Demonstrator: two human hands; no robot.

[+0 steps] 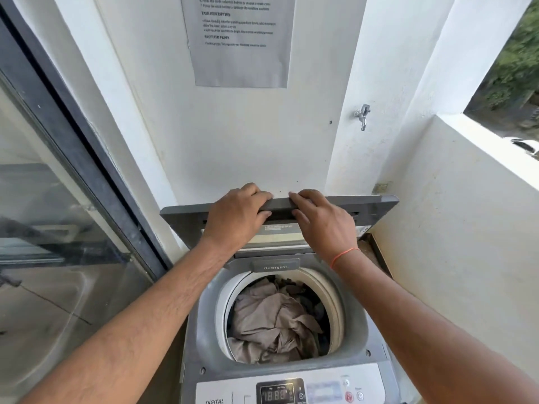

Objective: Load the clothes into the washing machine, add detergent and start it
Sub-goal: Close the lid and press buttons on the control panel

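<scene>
A grey top-loading washing machine stands below me with its lid raised upright against the wall. My left hand and my right hand both grip the lid's top edge, fingers curled over it. The drum holds beige and dark clothes. A closed drawer marked Detergent sits at the drum's back rim. The control panel at the front shows a lit digital display.
A sliding glass door runs along the left. A white low wall closes the right side. A metal tap and a printed instruction sheet hang on the white wall behind the machine.
</scene>
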